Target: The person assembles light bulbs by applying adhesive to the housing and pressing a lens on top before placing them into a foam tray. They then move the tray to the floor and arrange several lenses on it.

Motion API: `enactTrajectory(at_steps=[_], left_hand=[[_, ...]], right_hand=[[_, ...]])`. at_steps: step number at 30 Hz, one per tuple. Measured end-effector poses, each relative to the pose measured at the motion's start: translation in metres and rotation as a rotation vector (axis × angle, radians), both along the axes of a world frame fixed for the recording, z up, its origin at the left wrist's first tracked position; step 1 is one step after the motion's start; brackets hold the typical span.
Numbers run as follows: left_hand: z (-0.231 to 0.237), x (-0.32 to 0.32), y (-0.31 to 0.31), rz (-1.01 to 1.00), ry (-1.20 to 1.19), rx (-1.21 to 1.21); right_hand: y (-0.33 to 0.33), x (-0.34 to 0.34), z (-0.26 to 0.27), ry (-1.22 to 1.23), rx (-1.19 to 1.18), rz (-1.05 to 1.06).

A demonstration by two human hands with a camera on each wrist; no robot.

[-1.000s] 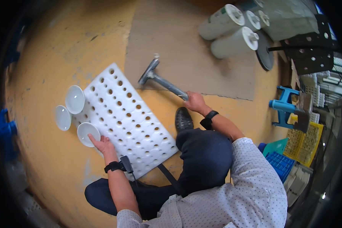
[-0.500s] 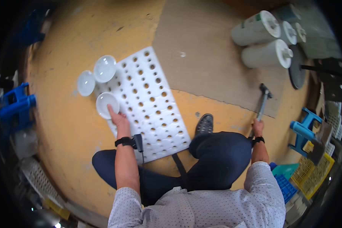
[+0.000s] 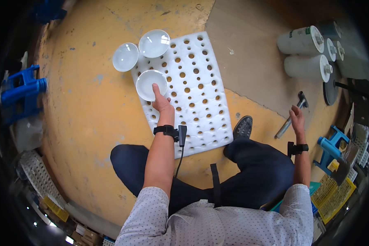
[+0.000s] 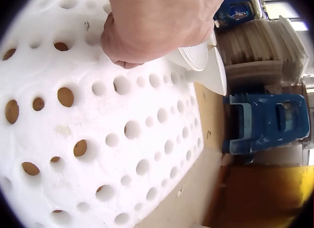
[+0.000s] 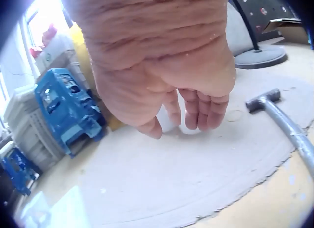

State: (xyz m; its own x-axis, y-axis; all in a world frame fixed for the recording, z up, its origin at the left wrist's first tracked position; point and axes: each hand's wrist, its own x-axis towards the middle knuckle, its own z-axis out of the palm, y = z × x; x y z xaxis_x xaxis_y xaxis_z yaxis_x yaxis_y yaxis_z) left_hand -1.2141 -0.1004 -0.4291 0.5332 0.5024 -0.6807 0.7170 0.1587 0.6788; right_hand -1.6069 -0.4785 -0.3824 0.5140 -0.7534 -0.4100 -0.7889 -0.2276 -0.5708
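The left hand (image 3: 163, 103) holds a white round dish (image 3: 149, 84) by its near edge, thumb on its inner face, over the left side of a white foam board (image 3: 192, 98) full of holes. Two more white dishes (image 3: 125, 57) (image 3: 154, 43) lie at the board's far left corner. In the left wrist view the left hand (image 4: 157, 27) hides most of its dish. The right hand (image 3: 298, 119), fingers relaxed and holding nothing, is over a hammer (image 3: 289, 122) on the floor; the right wrist view shows the hammer (image 5: 289, 127) beside the right hand (image 5: 167, 81).
Brown cardboard (image 3: 250, 53) covers the floor at the far right, with several white cylinders (image 3: 301, 41) on it. A blue stool (image 3: 332, 147) and yellow crates (image 3: 334, 197) stand at the right. Another blue stool (image 3: 23, 92) is at the left. A shoe (image 3: 243, 127) is near the board.
The right hand has carried the hammer to the right, laid it down and let go. The left hand still holds the dish. The head view has shifted.
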Motion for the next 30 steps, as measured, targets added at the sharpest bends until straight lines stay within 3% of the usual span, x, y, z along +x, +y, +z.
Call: enactTrajectory(at_steps=[4, 7, 10, 13, 18, 20, 21, 23, 24, 26, 30], left_hand=[[0.004, 0.002, 0.009, -0.043, 0.008, -0.171], [0.002, 0.008, 0.016, -0.073, 0.003, -0.215], [0.002, 0.018, 0.024, -0.161, 0.089, -0.191], [0.013, 0.023, 0.032, -0.289, 0.189, -0.109], [0.011, 0.034, 0.039, -0.39, 0.13, 0.105], [0.017, 0.032, 0.049, -0.537, 0.113, 0.302], [0.019, 0.032, 0.052, -0.567, 0.124, 0.32], [0.016, 0.038, 0.055, -0.627, 0.072, 0.223], [0.014, 0.034, 0.063, -0.676, 0.055, 0.127], [0.016, 0.031, 0.068, -0.687, 0.072, 0.124], [0.007, 0.038, 0.066, -0.689, 0.06, 0.127]], right_hand=[[0.068, 0.046, 0.1, -0.041, 0.012, 0.075], [0.113, 0.062, 0.173, 0.067, 0.048, 0.244], [0.134, 0.071, 0.208, 0.093, 0.022, 0.236], [0.146, 0.089, 0.191, 0.018, 0.001, 0.183], [0.199, 0.108, 0.073, -0.089, -0.035, -0.192], [0.238, 0.096, 0.011, 0.112, -0.013, -0.245], [0.259, 0.089, 0.004, 0.104, 0.006, -0.249], [0.278, 0.088, -0.001, 0.338, 0.128, -0.03], [0.275, 0.086, -0.001, 0.34, 0.137, -0.028], [0.254, 0.093, 0.019, 0.308, 0.193, 0.439], [0.194, 0.089, 0.066, 0.251, -0.038, 0.301]])
